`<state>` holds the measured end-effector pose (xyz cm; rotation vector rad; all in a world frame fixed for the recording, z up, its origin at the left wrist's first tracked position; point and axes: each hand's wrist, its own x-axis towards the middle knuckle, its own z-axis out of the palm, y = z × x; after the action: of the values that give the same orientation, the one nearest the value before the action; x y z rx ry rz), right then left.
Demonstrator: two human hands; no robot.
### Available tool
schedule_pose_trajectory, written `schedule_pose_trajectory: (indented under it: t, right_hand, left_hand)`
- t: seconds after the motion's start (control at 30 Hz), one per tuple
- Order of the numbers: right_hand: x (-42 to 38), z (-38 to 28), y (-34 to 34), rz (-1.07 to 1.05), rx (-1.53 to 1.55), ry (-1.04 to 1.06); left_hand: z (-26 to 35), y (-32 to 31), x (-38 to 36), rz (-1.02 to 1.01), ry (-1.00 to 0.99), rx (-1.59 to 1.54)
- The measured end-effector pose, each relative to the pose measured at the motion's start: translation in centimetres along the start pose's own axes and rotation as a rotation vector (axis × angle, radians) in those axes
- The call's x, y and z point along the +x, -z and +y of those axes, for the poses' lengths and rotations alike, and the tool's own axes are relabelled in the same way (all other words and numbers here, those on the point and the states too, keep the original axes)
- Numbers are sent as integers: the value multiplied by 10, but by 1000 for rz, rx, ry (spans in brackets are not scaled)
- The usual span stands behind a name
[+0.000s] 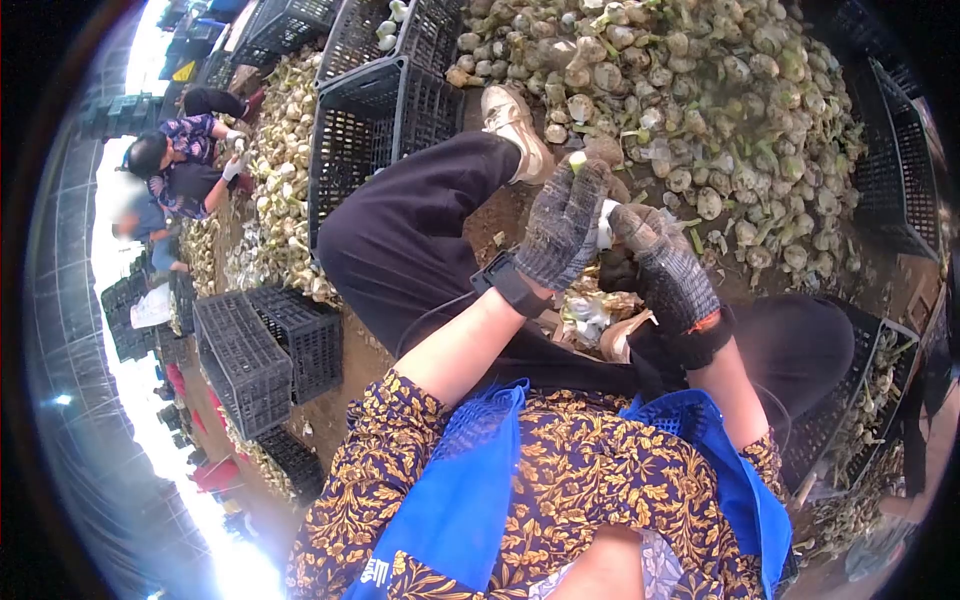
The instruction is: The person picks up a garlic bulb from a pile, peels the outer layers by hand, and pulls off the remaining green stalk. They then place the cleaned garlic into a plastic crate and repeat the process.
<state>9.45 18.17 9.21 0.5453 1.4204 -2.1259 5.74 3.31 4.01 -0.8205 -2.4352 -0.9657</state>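
My left hand (563, 228), in a dirty grey knit glove, is closed around a garlic bulb; its pale green cut stem (577, 160) pokes out above the fingers. Close beside it, my right hand (664, 262), gloved the same way, has its fingers curled against a white part of the garlic (606, 224) between the hands. Most of the bulb is hidden by the gloves. Under my hands, between my legs, lie white garlic and peeled skins (592, 318). Ahead, a large heap of soil-stained garlic bulbs (690, 110) covers the ground.
Black plastic crates stand at front left (355, 115), farther left (243, 345) and at right (890, 160); another at lower right (868, 405) holds garlic. My shoe (517, 133) touches the heap's edge. Other people (190, 165) sit at left beside more garlic (285, 190).
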Motion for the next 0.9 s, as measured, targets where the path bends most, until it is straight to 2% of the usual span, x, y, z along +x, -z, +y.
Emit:
schedule_pose_trajectory:
  t: [0.07,0.13,0.17,0.23,0.27,0.33,0.37,0.43,0.47,0.5,0.53,0.57,0.63,0.67,0.7,0.73,0.77,0.8,0.83,0.87,0.9]
  right_hand:
    - [-2,4,-1,29,43,65]
    - [2,11,4,52,21,83]
    - [0,9,5,23,90,62]
    - [-2,7,4,-5,159,44]
    - [-3,6,2,17,139,56]
    - [-4,6,1,37,119,69]
    - [-3,6,1,31,120,78]
    - [-3,8,1,25,121,86]
    - [-3,11,1,61,125,116]
    - [-3,12,1,97,130,145]
    - [-4,12,2,96,130,146]
    - [-5,11,5,88,94,165]
    - [-5,12,6,78,58,183]
    - [-4,14,6,179,90,173]
    - [-2,16,7,279,121,164]
    - [0,17,10,278,119,167]
    - [0,20,13,306,120,143]
    - [0,25,15,335,121,118]
    - [5,34,16,338,102,198]
    - [-1,28,15,236,-166,179]
    - [3,43,25,102,-395,300]
  left_hand:
    - [3,4,3,-4,35,-106]
    - [5,6,8,63,-141,61]
    - [5,5,7,62,-140,59]
    - [5,5,5,26,-2,-14]
    - [6,5,5,26,-2,-15]
    - [10,5,10,-9,213,-223]
    - [13,7,12,-8,212,-222]
    - [19,10,16,29,503,-444]
    - [1,-6,6,30,502,-443]
    - [-31,-35,-12,-214,491,-241]
    - [-32,-35,-4,-453,472,-35]
    - [-28,-33,-4,-453,472,-34]
    - [-9,-23,5,170,1257,-1382]
    - [-2,-15,11,170,1257,-1382]
    - [2,-7,17,194,1316,-1603]
    - [4,-3,22,219,1366,-1827]
    - [6,-3,25,337,1417,-1892]
    - [8,-1,28,336,1420,-1891]
    - [10,2,32,383,1488,-1843]
    - [9,4,34,429,1552,-1794]
    - [7,6,32,377,1534,-1828]
